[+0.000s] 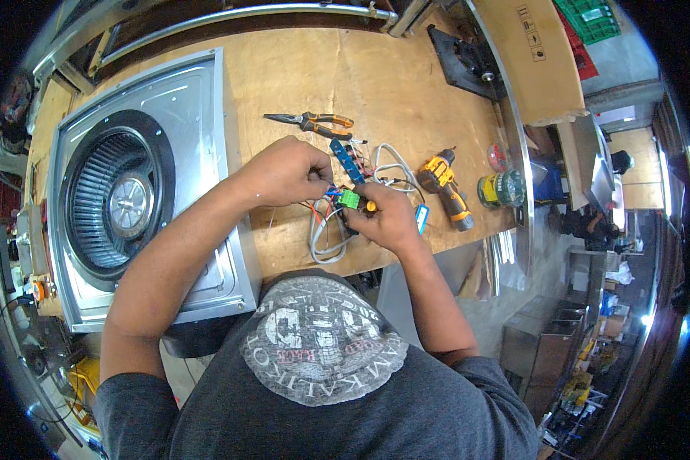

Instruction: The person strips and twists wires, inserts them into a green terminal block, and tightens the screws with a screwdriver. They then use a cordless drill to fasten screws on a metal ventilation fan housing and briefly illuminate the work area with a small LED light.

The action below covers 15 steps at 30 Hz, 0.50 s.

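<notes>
A small green terminal connector (349, 199) with thin coloured wires sits in my right hand (389, 217), between thumb and fingers. An orange-and-black rounded end (371, 206), perhaps a screwdriver handle, shows by the same fingers. My left hand (293, 173) is closed in a pinch on thin wires (333, 191) at the connector's left side; its fingertips are partly hidden. Beyond the hands lies a blue strip (347, 162), like a circuit board. Grey cable (326, 251) loops below and to the right. Long-nose pliers (311, 123) with orange-and-black handles rest just past my left hand.
A metal housing with a round blower fan (130, 195) fills the bench's left. To the right stand a yellow-and-black cordless drill (445, 189), a small light-blue item (422, 219) and a labelled jar (502, 188). A black bracket (468, 65) and a cardboard box (529, 61) lie farther back.
</notes>
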{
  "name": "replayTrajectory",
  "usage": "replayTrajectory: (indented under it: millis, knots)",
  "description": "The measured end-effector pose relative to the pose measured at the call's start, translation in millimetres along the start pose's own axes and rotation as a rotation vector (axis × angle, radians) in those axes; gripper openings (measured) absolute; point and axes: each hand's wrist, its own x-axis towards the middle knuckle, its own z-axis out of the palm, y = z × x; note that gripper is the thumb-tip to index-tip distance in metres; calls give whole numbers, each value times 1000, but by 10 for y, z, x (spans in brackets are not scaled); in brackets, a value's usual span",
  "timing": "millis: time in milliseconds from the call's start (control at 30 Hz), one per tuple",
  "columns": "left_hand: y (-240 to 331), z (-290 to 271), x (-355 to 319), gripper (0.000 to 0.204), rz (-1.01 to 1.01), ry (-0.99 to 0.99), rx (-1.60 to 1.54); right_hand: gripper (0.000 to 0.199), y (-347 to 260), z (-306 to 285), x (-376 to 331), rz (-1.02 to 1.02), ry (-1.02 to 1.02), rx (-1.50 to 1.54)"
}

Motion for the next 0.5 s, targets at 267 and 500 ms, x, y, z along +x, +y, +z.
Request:
replayTrajectory:
  millis: [267,500]
  knots:
    - [-27,3,0,18,49,-7,65,33,-41,-30,14,-10,-35,-53]
    - [-18,30,-30,19,37,-23,32,31,-57,-29,-15,-12,-58,-106]
